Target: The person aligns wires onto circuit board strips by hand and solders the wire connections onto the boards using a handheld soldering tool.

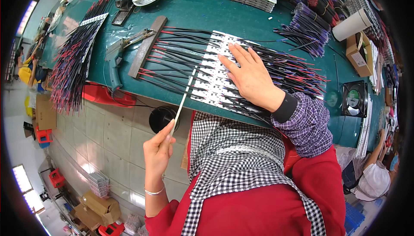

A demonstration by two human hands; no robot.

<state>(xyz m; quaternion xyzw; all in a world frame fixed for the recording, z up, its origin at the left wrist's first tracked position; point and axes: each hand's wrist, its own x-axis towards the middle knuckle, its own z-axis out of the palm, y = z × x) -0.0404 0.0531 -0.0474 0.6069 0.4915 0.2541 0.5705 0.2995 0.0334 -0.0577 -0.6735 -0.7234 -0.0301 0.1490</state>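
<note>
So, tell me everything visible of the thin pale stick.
The thin pale stick is straight and slender, off-white with a faint yellowish cast, and plain along its visible length. It might be wood or plastic; I cannot tell. The left hand pinches its lower end between thumb and fingers. From there it slants up and rightward past the near edge of the green table, its tip by the left edge of the white strip, among dark wires; whether it touches them is unclear.

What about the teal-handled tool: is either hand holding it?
No, the left hand holds a thin stick, and the right hand rests on the white panel.
</note>
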